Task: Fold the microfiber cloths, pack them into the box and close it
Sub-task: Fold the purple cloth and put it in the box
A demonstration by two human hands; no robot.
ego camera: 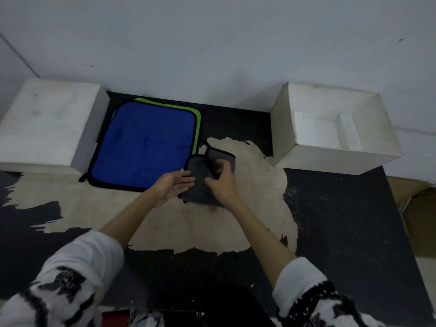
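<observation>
A dark grey microfiber cloth [200,185], partly folded, lies at the table's middle. My left hand [173,186] rests flat on its left edge with the fingers together. My right hand [221,179] pinches a fold of the same cloth, and the cloth's upper flap [221,154] rises behind it. To the left lies a flat blue cloth [144,145] with a green cloth [197,128] showing under its top and right edges. An open white box [335,135] stands at the back right, its inside showing white with no cloth in sight.
A closed white box [47,123] stands at the back left, touching the blue cloth's side. The table [330,220] is black with a large worn tan patch. A white wall runs behind. Cardboard [420,208] sits beyond the table's right edge.
</observation>
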